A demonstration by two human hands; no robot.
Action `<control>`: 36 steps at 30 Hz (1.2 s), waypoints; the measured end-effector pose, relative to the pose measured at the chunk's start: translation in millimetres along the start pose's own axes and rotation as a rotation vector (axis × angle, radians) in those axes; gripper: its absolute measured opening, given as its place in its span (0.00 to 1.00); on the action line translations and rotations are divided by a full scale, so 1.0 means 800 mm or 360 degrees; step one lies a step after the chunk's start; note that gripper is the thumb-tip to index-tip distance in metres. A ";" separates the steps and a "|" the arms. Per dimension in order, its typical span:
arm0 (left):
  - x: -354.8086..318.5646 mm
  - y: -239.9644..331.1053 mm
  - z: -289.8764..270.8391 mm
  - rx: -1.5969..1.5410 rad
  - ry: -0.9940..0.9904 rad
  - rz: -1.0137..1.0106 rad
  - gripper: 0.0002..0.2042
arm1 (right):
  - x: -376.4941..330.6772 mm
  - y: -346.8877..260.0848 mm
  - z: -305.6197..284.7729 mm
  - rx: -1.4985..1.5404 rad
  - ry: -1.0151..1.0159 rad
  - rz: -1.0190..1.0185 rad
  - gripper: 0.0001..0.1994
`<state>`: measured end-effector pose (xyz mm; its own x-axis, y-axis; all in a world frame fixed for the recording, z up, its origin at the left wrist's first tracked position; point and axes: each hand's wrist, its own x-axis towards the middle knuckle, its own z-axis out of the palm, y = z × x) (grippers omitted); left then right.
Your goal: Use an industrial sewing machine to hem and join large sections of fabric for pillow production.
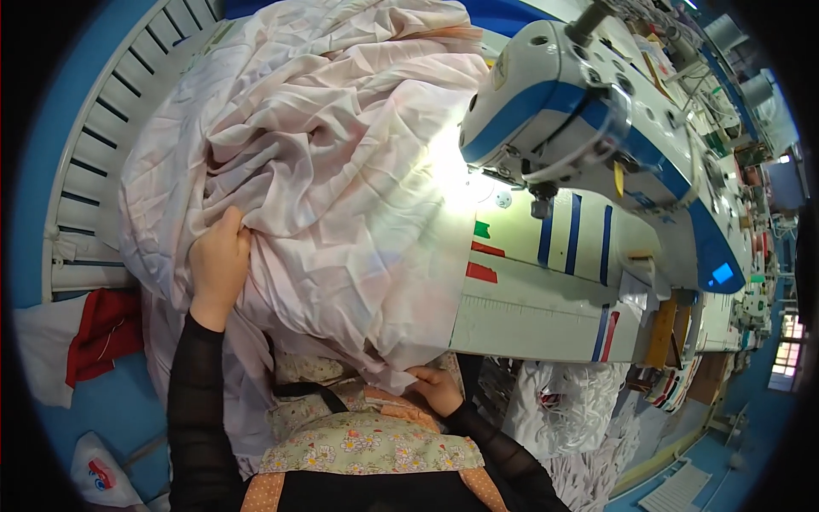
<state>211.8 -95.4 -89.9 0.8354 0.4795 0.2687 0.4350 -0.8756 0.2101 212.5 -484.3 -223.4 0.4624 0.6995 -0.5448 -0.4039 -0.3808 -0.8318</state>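
A large heap of pale pink fabric [341,196] covers the left side of the sewing table and hangs over its front edge into my lap. My left hand [220,260] is closed on a fold of it at the heap's left side. Lower and to the right, my right hand [439,389] pinches the fabric's near edge just below the table edge. The sewing machine [546,111], white and blue, stands to the right of the heap. Its lamp lights the needle area, where the fabric lies beside the needle plate [502,198]. The fingertips of both hands are partly hidden by cloth.
Coloured tape strips [573,235] mark the white table [546,320]. A slatted white rack [90,171] borders the left. White fabric strips [572,410] hang below the table at right. Red and white cloth [104,337] lies at lower left. More machines line the far right.
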 end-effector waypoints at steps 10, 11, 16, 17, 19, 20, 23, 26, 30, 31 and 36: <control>0.062 -0.002 0.020 0.0043 0.0015 0.0294 0.06 | 0.012 -0.037 -0.015 -0.0454 0.0324 -0.0468 0.10; 0.071 0.001 0.025 0.0037 0.0011 0.0296 0.05 | 0.012 -0.044 -0.015 -0.0458 0.0332 -0.0454 0.10; 0.108 0.004 0.037 0.0005 0.0066 0.0383 0.06 | 0.002 -0.068 -0.009 -0.0646 0.0441 -0.0643 0.12; 0.117 0.003 0.041 -0.0003 0.0020 0.0371 0.07 | 0.001 -0.074 -0.009 -0.0646 0.0441 -0.0641 0.12; 0.129 0.002 0.049 0.0016 0.0014 0.0363 0.07 | -0.001 -0.088 -0.010 -0.0773 0.0436 -0.0712 0.15; 0.135 0.002 0.052 0.0040 0.0010 0.0353 0.07 | -0.002 -0.094 -0.009 -0.0773 0.0437 -0.0713 0.15; 0.155 0.006 0.058 0.0150 0.0017 0.0339 0.07 | -0.004 -0.105 -0.009 -0.0826 0.0491 -0.0885 0.16; 0.170 0.013 0.061 0.0207 0.0011 0.0332 0.08 | -0.010 -0.111 -0.012 -0.0866 0.0381 -0.0862 0.15; 0.193 0.004 0.079 0.0090 0.0129 0.0470 0.09 | -0.013 -0.139 -0.016 -0.0896 0.0194 -0.0967 0.13; 0.198 0.002 0.083 0.0116 0.0131 0.0465 0.09 | -0.013 -0.143 -0.017 -0.0905 0.0211 -0.1084 0.12; 0.229 0.002 0.094 0.0160 0.0174 0.0561 0.10 | -0.010 -0.166 -0.019 -0.0824 0.0298 -0.1429 0.13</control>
<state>390.7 -13.8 -111.1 0.9011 0.1468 0.4079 0.1628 -0.9866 -0.0047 274.3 -448.3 -110.4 0.5573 0.7650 0.3229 0.5133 -0.0118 -0.8581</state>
